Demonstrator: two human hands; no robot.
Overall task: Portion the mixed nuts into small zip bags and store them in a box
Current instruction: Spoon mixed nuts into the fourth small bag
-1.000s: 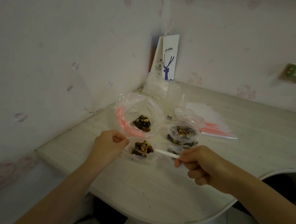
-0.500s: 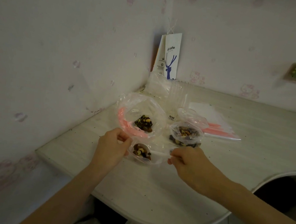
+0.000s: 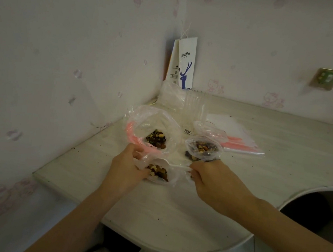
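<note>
On the pale desk (image 3: 173, 208), the big pink-zipped bag (image 3: 153, 128) of mixed nuts lay open just behind your hands. Your left hand (image 3: 125, 167) pinched the left rim of the small zip bag (image 3: 157, 171), which sat between your hands, already holding a heap of nuts. Your right hand (image 3: 211, 177) pinched the handle end of the white plastic spoon (image 3: 174, 165). Its long axis ran left to right with the bowl over that bag's mouth, so the supply lay just beyond the bowl.

On the table (image 3: 173, 208), the small bag (image 3: 173, 177) lies before the large bag (image 3: 161, 123); a filled bag (image 3: 202, 148) sits right.
</note>
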